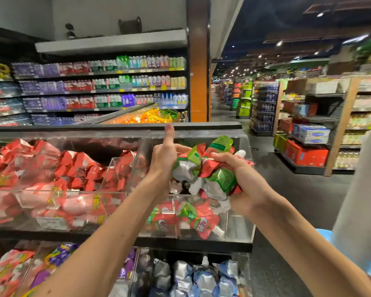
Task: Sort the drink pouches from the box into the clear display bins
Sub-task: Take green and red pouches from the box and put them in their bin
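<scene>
Both hands hold one bunch of red-and-green drink pouches [210,168] with silver backs and white spouts, above the right-hand clear bin [242,230]. My left hand [165,155] grips the bunch from the left, thumb pointing up. My right hand [242,181] curls round it from the right and below. A few matching red-and-green pouches [193,219] lie in that bin. The box is not in view.
The neighbouring clear bin [39,196] to the left is full of red pouches. Lower bins hold purple pouches [60,256] and blue-silver pouches [201,279]. Behind stand drink shelves [103,86]. An aisle [287,189] opens to the right, where a person's white sleeve [360,200] shows.
</scene>
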